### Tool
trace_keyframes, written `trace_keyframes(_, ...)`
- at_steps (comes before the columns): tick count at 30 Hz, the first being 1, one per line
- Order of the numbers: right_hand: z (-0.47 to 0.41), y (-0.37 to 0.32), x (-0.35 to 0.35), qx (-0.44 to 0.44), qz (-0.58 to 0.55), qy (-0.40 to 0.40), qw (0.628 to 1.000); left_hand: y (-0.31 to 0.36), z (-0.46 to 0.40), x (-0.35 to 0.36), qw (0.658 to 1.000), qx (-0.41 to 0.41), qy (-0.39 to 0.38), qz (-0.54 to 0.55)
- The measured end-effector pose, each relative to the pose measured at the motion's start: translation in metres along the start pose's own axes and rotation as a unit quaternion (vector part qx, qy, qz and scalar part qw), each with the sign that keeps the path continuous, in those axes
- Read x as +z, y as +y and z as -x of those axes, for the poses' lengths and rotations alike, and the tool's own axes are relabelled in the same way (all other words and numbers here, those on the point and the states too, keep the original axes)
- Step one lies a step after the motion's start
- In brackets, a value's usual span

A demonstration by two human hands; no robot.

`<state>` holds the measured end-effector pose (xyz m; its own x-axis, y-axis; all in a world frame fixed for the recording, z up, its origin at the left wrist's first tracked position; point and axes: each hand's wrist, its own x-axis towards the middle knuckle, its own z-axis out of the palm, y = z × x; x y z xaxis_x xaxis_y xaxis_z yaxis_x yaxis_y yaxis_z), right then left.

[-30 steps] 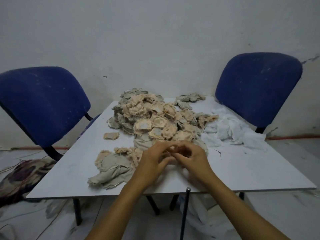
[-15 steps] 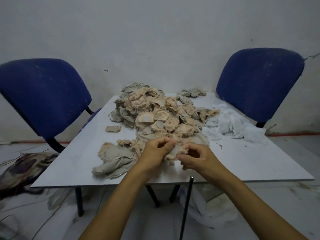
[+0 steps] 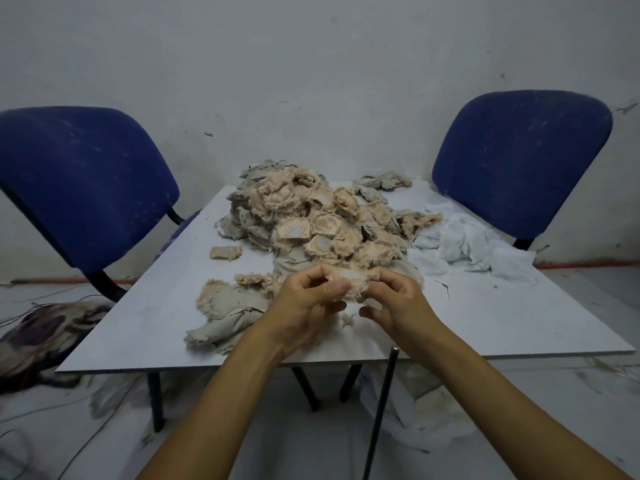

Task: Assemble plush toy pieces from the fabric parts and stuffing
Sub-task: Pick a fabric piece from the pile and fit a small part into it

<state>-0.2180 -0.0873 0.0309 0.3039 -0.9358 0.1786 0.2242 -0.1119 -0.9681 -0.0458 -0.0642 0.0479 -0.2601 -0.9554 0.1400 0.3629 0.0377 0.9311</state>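
Above the near edge of the desk (image 3: 485,323), both hands meet over one small fabric piece (image 3: 353,279). Left hand (image 3: 308,299): fingers curled, thumb and forefinger pinching the piece's left side. Right hand (image 3: 398,299): fingers likewise curled, pinching its right side. The piece is lifted clear of the desk, just in front of the big pile of fabric parts (image 3: 322,223).

Judgement: holding it up between both hands, close to the body, lets the fingers work the edge or opening from two sides; probably opening it or readying it for filling. Which step exactly, cannot tell; the fingers hide most of it.

Appearance of the held piece: pale peach, frayed fuzzy rim, a lighter flat patch showing on top between the thumbs. Soft, limp, likely to fold or slip if pinched on one side only. A few loose tufts (image 3: 348,318) lie on the desk below the hands.

Layout reads as a work line. Unworked parts heaped centre-back, peach rounds mixed with grey-green cloth. White stuffing (image 3: 467,247) spread at back right, near the right hand's side, presumably for easy reach. A smaller grey-and-peach bundle (image 3: 228,313) sits near left, apart from the main pile; possibly done pieces, not certain. One stray peach scrap (image 3: 225,252) lies alone left of the pile.

Progress: early, judging by the pile's size.
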Motion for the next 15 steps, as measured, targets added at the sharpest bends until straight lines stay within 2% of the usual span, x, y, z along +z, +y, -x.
trace_keyframes(4,0.005,0.0,0.002,-0.065,0.062,0.046,0.995,-0.006,0.004,0.003,0.992,0.041,0.047,-0.108)
trace_keyframes(9,0.005,0.001,0.013,-0.13,0.19,0.104,0.967,-0.013,0.001,0.012,0.956,0.097,0.184,-0.206)
trace_keyframes(11,0.005,0.004,0.018,-0.152,0.265,0.125,0.944,-0.016,0.001,0.014,0.92,0.123,0.243,-0.282)
trace_keyframes(13,0.006,0.008,0.022,-0.197,0.333,0.135,0.912,-0.02,0.003,0.014,0.853,0.158,0.286,-0.406)
trace_keyframes(14,0.006,0.009,0.022,-0.21,0.348,0.137,0.903,-0.022,0.003,0.014,0.834,0.169,0.29,-0.438)
trace_keyframes(15,0.006,0.009,0.022,-0.213,0.352,0.138,0.901,-0.022,0.003,0.014,0.832,0.168,0.285,-0.445)
